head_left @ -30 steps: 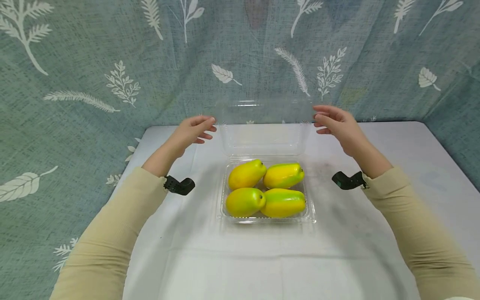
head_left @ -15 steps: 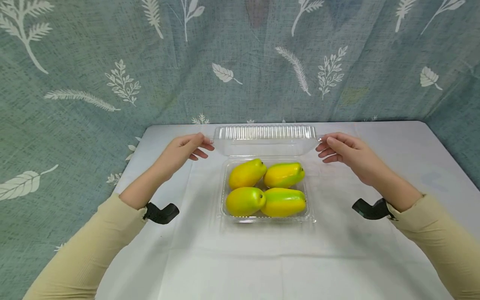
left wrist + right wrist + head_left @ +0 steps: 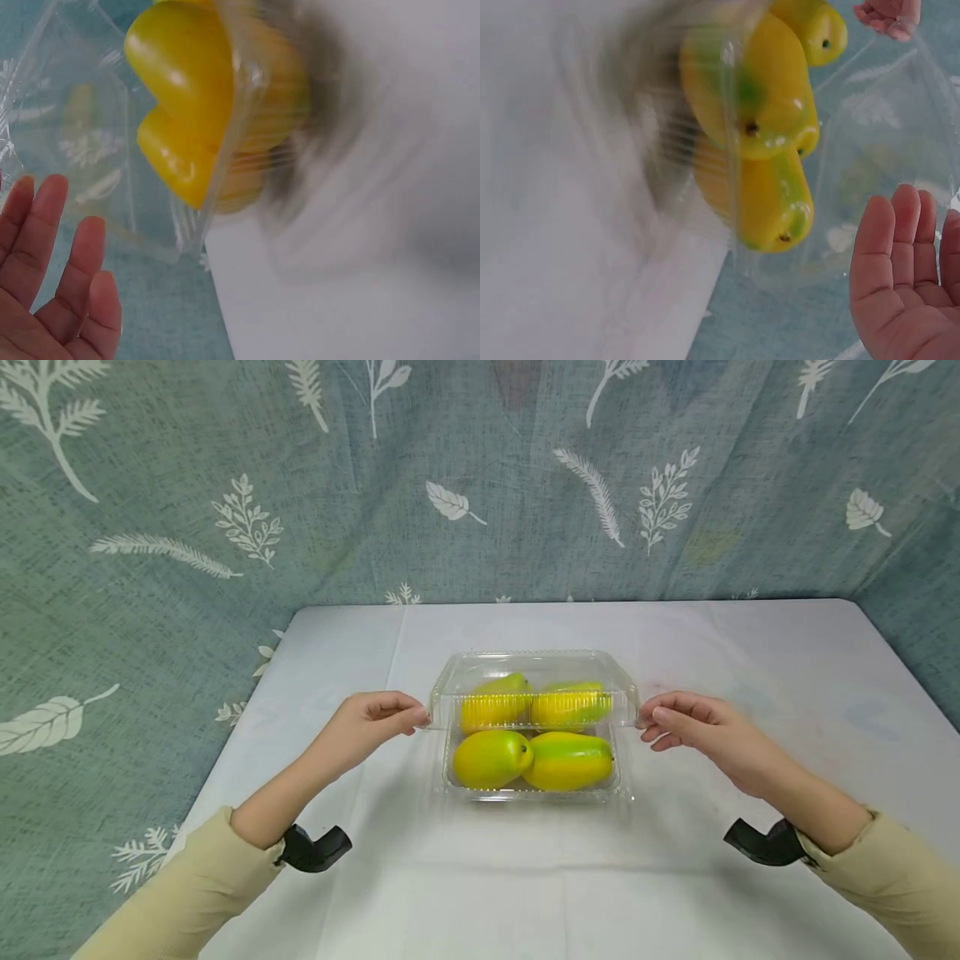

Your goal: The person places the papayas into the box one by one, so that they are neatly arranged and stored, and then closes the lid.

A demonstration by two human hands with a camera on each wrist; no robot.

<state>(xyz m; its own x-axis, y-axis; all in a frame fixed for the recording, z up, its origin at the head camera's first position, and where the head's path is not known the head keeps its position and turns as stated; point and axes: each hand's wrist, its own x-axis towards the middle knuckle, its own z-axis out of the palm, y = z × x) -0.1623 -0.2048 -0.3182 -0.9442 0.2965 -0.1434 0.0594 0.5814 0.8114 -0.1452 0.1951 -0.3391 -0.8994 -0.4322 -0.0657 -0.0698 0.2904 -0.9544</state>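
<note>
A clear plastic clamshell box (image 3: 532, 797) stands on the white cloth with several smooth yellow-green oval fruits (image 3: 567, 762) in its tray. Its hinged lid (image 3: 536, 663) slants forward over the back fruits, while the front ones lie uncovered. At the lid's left corner my left hand (image 3: 372, 727) pinches the edge between thumb and forefinger. My right hand (image 3: 708, 729) pinches the opposite corner in the same way. In the left wrist view the other fingers (image 3: 76, 277) are spread beside the lid. The right wrist view shows straight fingers (image 3: 905, 247) near the clear plastic.
A white cloth (image 3: 525, 902) covers the table around the box. Behind it hangs a blue-green curtain (image 3: 480, 468) with white leaf prints, which also runs down the left side. Black wrist mounts (image 3: 315, 849) stick out from both beige sleeves (image 3: 183, 889).
The lid has swung from standing upright behind the tray, forward and down over the back fruits. Both hands have come down and nearer with its corners. The tray and fruits stay in place.
</note>
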